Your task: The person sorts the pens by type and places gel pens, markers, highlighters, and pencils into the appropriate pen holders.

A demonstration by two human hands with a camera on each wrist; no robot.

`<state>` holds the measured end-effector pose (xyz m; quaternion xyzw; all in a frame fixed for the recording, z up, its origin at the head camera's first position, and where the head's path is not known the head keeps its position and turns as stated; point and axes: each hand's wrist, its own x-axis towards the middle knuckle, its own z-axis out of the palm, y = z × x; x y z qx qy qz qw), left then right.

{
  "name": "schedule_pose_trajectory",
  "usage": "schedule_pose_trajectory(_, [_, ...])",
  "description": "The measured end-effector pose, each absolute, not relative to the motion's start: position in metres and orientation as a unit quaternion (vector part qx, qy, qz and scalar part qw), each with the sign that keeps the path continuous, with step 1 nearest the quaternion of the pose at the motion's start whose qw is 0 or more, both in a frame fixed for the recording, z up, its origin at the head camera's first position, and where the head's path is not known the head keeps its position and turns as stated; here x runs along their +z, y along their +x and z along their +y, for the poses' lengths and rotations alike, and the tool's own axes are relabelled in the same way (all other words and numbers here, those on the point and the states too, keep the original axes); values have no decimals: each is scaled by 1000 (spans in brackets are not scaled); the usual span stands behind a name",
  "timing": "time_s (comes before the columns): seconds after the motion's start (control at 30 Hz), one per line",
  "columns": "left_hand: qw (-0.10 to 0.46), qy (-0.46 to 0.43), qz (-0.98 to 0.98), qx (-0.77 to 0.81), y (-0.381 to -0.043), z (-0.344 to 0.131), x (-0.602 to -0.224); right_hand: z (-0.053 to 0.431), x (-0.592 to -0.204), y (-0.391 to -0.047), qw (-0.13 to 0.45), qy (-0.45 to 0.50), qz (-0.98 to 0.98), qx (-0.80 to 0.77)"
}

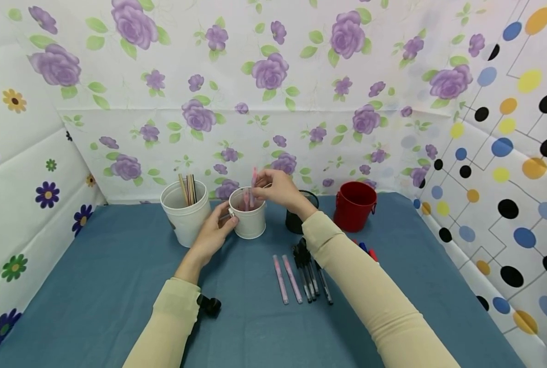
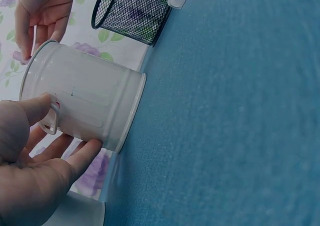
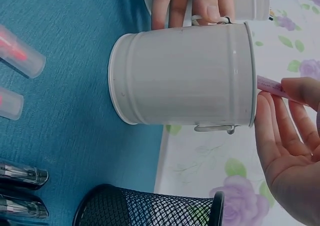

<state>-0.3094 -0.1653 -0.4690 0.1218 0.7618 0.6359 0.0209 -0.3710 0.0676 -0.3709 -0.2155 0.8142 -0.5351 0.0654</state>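
In the head view, my left hand [image 1: 212,232] grips the side of a small white metal bucket [image 1: 250,226], its thumb near the rim by a handle loop [image 2: 52,122]. The bucket stands upright on the blue cloth. Over its mouth my right hand [image 1: 281,190] pinches a pink pen [image 1: 254,179] between thumb and fingers. The right wrist view shows the lower end of this pen [image 3: 270,85] inside the rim. Another pink pen [image 1: 246,200] stands in the bucket. Two more pink pens [image 1: 280,280] lie side by side on the cloth in front.
Left of the bucket is a larger white pot [image 1: 186,222] holding several thin sticks [image 1: 189,189]. To the right stand a black mesh cup [image 1: 294,223] and a red bucket [image 1: 354,207]. Several black pens [image 1: 311,278] lie near the right forearm, which partly hides red and blue markers [image 1: 373,255].
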Motion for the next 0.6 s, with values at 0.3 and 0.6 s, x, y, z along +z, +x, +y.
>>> schedule_pose_trajectory(0.3, [21,121,760,638,-310,-165,-470,67,-372,-372,57,-226,835,-499])
schedule_pose_trajectory(0.6, [21,120,763,634,-310,-165,-469,67,-372,-372,63,-221,834,-501])
